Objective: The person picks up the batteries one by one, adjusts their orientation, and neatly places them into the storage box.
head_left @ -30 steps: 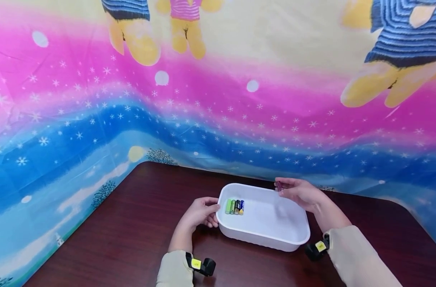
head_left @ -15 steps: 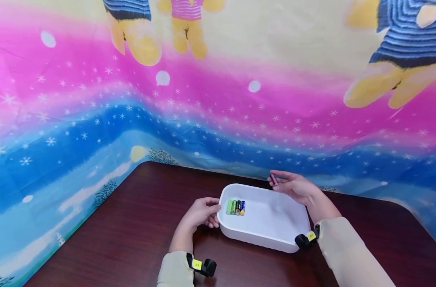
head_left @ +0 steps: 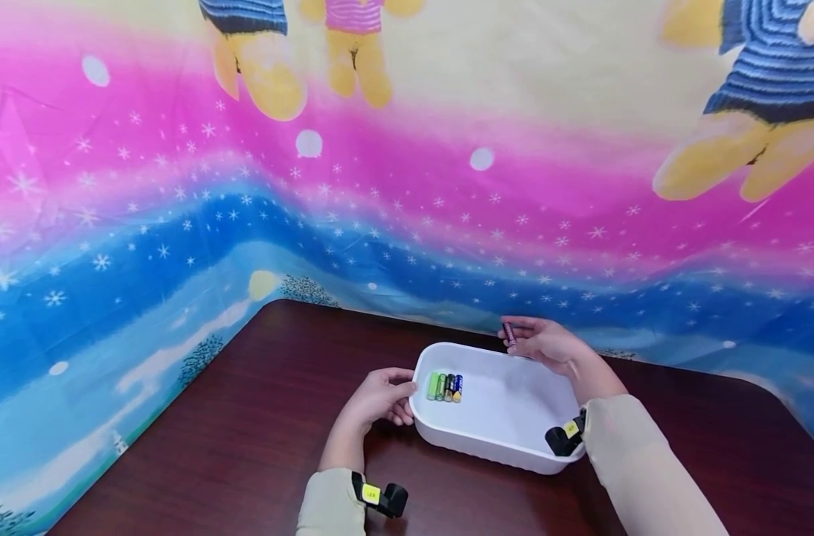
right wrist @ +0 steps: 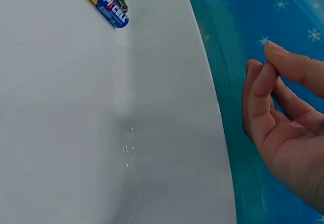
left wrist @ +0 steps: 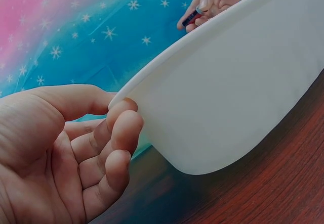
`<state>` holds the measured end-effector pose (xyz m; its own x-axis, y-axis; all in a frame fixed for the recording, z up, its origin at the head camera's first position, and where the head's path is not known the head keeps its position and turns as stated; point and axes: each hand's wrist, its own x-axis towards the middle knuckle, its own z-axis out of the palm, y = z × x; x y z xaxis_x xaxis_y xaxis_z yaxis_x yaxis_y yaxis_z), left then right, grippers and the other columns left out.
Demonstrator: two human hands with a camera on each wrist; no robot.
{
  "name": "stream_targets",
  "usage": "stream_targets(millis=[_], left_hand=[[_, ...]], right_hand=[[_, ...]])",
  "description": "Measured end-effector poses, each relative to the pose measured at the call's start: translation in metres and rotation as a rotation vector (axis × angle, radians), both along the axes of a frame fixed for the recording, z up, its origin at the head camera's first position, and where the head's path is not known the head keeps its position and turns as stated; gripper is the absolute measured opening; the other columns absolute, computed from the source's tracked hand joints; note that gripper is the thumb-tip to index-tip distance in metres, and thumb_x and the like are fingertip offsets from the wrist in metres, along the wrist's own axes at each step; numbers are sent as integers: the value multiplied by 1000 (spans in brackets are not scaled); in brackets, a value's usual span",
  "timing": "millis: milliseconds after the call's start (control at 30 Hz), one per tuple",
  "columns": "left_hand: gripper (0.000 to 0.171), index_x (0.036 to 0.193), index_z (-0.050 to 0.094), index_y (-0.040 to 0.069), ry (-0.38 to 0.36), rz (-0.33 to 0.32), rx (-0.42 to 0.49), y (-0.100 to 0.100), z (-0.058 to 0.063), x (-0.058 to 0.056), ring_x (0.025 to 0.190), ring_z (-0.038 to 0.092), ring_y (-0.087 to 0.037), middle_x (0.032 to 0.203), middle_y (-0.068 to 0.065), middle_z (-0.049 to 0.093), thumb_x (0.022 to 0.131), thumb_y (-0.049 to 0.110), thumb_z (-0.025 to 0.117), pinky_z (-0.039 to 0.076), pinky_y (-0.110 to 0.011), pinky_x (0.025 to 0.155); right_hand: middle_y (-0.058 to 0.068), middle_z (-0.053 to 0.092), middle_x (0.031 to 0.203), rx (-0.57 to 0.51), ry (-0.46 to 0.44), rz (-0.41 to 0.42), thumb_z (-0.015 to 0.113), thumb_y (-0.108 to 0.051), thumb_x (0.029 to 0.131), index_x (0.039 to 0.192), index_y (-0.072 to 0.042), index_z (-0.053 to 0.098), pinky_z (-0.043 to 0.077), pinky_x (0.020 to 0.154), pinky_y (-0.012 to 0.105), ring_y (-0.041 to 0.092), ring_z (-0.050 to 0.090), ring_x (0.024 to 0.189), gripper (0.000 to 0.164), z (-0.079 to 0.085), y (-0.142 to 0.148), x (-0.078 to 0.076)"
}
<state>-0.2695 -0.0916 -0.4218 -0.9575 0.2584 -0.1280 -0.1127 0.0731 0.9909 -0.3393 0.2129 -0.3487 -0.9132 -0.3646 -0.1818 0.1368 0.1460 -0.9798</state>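
Note:
A white rectangular plastic tray point(head_left: 494, 451) stands on the dark table. My left hand point(head_left: 379, 398) pinches its left rim between thumb and fingers, as the left wrist view shows from close by. Inside the tray, near its left end, several batteries point(head_left: 445, 387) lie side by side, in green, black and blue with yellow. Above the tray's far rim, my right hand point(head_left: 547, 346) holds a dark red battery point(head_left: 510, 333) between thumb and fingers. That battery also shows in the left wrist view, while in the right wrist view the fingers hide it.
The reddish-brown table point(head_left: 260, 417) ends at a rounded far edge just behind the tray. A colourful cloth point(head_left: 407, 193) with bears and snowflakes hangs behind and at the left. The right wrist's camera point(head_left: 564, 439) overhangs the tray's right front corner.
My right hand has risen slightly and moved left with the battery, which shows more fully now. The left hand keeps its grip on the rim. The whole view has shifted a little.

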Motion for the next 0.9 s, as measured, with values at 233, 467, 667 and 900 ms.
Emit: stream_targets(millis=[233,467,667,900], left_hand=[[36,123,52,-2,-7,5,-4,1,-1,0,45,58,-13,59,-9,60,91,14,57,49,-24,46],[37,123,53,-2,-9,4,2,1,-2,0,45,58,-13,58,-9,60,90,14,58,49,-23,45],[37,123,53,-2,-5,-1,6,1,-1,-1,45,58,-14,58,-10,60,90,14,58,49,-24,44],[37,123,53,-2,-19,2,8,0,-1,-2,45,59,-14,59,-11,60,90,15,59,49,-24,45]], right_hand=[[16,53,123,-12,-22,28,64,11,79,142,6,25,46,91,37,16,59,100,74,-6,1,0],[18,51,124,26,3,47,62,11,80,141,6,28,49,87,33,21,58,102,70,-10,3,-1],[27,50,121,198,134,172,69,8,75,136,7,39,51,83,35,31,56,105,68,-11,-2,-2],[23,56,116,275,182,328,73,3,74,131,8,45,51,82,34,26,59,100,63,-9,-15,1]])
